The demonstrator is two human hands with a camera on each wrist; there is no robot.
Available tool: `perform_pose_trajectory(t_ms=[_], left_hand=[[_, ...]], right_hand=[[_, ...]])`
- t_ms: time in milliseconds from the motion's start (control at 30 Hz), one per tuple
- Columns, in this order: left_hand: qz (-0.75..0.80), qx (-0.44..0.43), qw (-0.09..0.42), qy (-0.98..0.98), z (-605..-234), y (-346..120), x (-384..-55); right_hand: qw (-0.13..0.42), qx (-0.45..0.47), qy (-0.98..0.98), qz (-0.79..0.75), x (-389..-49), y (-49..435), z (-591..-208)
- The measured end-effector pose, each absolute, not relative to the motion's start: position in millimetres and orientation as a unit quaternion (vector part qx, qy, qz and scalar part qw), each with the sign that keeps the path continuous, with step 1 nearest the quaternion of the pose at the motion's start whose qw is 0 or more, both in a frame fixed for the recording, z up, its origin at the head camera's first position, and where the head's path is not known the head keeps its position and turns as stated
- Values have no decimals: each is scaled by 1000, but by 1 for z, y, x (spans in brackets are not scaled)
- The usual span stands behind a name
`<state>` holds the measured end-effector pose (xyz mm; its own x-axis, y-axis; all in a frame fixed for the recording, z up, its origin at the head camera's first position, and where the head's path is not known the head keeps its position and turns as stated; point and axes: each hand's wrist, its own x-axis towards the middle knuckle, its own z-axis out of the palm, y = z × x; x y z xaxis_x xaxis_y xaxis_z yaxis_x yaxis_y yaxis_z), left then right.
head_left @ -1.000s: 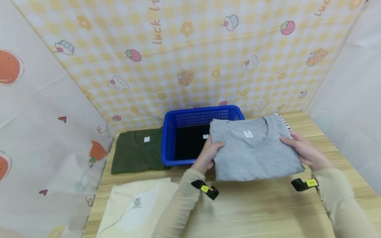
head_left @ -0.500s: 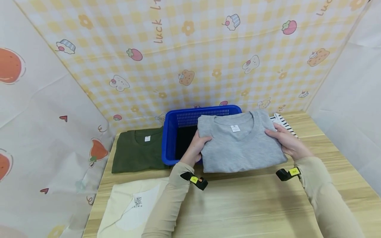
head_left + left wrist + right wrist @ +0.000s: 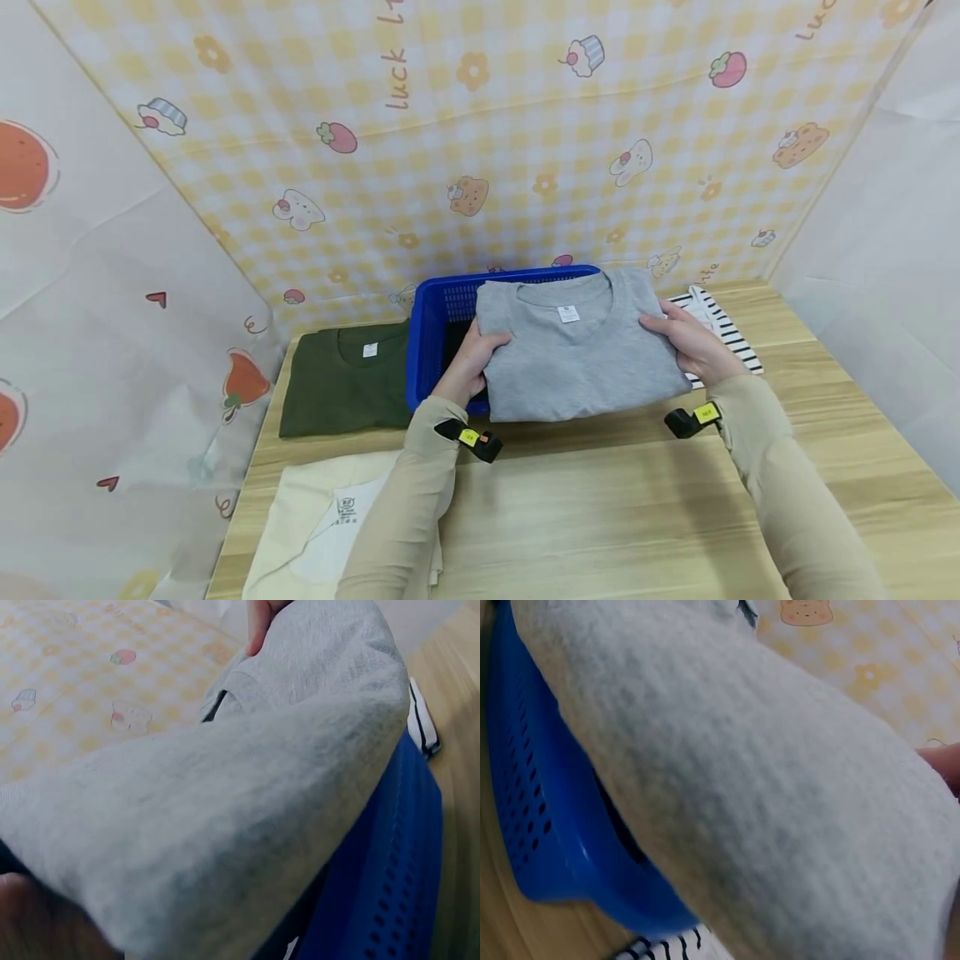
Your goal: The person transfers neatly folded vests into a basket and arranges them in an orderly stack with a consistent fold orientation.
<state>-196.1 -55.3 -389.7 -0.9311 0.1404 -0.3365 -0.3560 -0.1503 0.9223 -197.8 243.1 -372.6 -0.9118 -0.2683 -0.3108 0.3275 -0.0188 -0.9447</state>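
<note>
A folded grey T-shirt point(image 3: 581, 358) with a white neck label hangs level above the blue plastic basket point(image 3: 417, 350), hiding most of it. My left hand point(image 3: 471, 362) grips the shirt's left edge, thumb on top. On the opposite edge my right hand point(image 3: 693, 340) grips it the same way. Inside the basket a strip of black cloth point(image 3: 454, 340) shows beside the left hand. Both wrist views are largely filled by the grey fabric, with the basket wall point(image 3: 405, 855) below it.
A folded dark green T-shirt point(image 3: 341, 387) lies left of the basket. Nearer the front is a folded cream T-shirt point(image 3: 300, 517), partly behind the left sleeve. To the right lies a black-and-white striped garment point(image 3: 731, 333). A patterned cloth wall point(image 3: 525, 225) stands behind the wooden table point(image 3: 600, 517).
Both hands have carried the grey T-shirt leftward and a little away, over the basket. More of the striped garment now shows on the right, and less of the black cloth in the basket.
</note>
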Motion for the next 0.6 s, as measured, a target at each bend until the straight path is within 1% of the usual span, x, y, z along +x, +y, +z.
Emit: perform_pose_trajectory(t_ms=[600], left_hand=[[734, -112, 169, 648, -390, -85, -220]], right_hand=[[204, 28, 661, -721, -221, 208, -379]])
